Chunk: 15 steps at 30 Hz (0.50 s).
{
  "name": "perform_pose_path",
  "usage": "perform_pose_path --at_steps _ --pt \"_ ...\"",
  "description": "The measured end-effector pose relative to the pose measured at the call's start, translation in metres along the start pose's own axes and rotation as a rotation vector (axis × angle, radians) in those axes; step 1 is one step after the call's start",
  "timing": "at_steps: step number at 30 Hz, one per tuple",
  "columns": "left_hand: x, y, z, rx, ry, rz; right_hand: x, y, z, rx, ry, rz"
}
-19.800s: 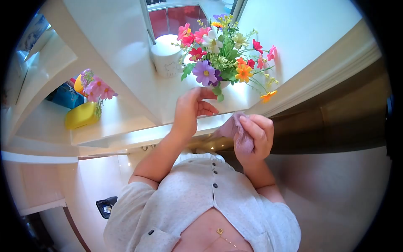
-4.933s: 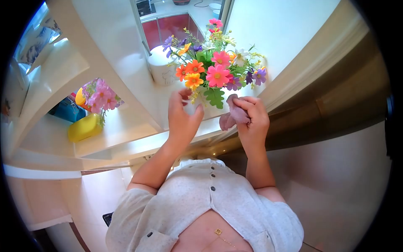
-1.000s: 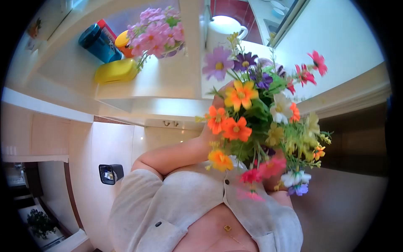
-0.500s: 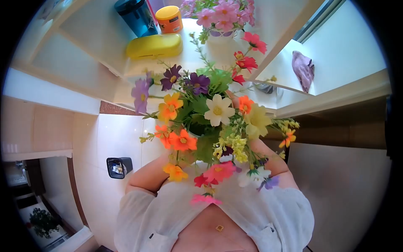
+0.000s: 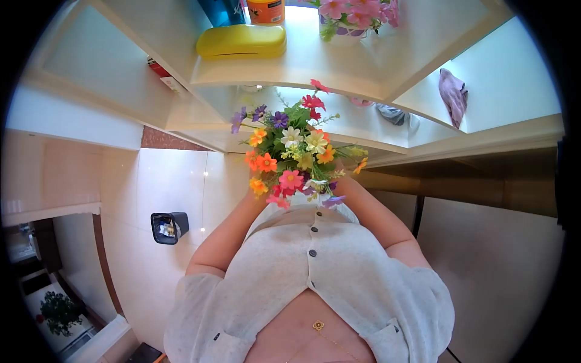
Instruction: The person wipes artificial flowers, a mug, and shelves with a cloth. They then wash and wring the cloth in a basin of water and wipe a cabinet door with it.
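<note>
Before white shelves (image 5: pixel 357 75), bouquet (image 5: pixel 296 151) roughly upright, blooms (image 5: pixel 290 179) upward, hands (image 5: pixel 340 172) mostly hidden, grip unclear

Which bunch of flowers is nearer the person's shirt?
The multicoloured bouquet, between both forearms; the pink flowers stand farther off, on the shelf.

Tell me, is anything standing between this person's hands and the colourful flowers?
Nothing visible does: the left arm and right arm both run up to the colourful flowers with no object between, though how they're gripped is hidden under the blooms.
</note>
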<state>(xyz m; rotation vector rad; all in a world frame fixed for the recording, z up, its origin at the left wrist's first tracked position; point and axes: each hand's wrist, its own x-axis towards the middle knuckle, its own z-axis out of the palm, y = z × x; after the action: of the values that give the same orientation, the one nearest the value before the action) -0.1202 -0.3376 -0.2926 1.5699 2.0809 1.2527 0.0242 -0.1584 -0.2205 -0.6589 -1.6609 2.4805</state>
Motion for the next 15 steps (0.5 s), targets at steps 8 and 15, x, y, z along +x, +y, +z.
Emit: perform_pose_path --at_steps 8,15 --pt "0.055 -0.041 0.028 -0.005 0.059 0.108 0.047 0.05 -0.05 -0.022 0.055 -0.117" --pt "0.103 -0.054 0.03 -0.059 0.073 0.063 0.088 0.049 -0.066 0.537 0.248 0.03"
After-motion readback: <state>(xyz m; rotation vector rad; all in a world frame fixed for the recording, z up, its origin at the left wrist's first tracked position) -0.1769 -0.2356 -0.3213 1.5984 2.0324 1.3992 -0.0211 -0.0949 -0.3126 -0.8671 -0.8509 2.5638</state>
